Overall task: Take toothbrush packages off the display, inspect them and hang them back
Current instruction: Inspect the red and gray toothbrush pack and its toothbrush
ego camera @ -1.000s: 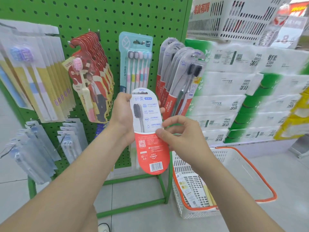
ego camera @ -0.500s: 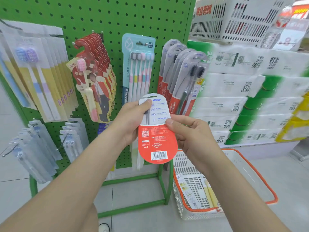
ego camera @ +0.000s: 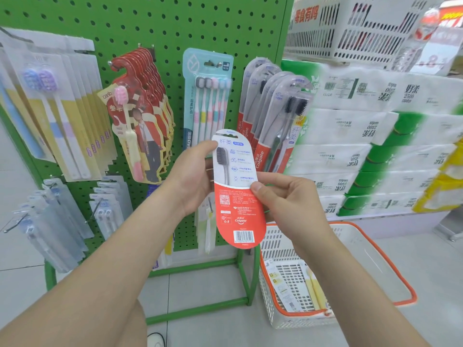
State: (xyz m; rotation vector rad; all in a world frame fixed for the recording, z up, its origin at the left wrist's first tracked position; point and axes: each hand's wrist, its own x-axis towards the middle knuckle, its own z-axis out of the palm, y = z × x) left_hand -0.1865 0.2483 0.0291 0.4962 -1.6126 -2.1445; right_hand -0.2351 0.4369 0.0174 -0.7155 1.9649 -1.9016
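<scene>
1 left hand (ego camera: 193, 176), 1 right hand (ego camera: 288, 204), 1 held package (ego camera: 236, 187), 1 floor basket (ego camera: 275, 246)

shop | pegboard display (ego camera: 160, 26) – hung toothbrush packs (ego camera: 273, 116) – shopping basket (ego camera: 350, 291)

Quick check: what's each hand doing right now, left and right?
Left hand: holding the toothbrush package by its upper left edge.
Right hand: pinching the same package's right edge.

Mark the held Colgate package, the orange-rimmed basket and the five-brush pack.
Colgate package (ego camera: 240, 204): head view, red lower card.
Orange-rimmed basket (ego camera: 363, 259): head view, bare white inside.
Five-brush pack (ego camera: 208, 103): head view, brush necks.
</scene>
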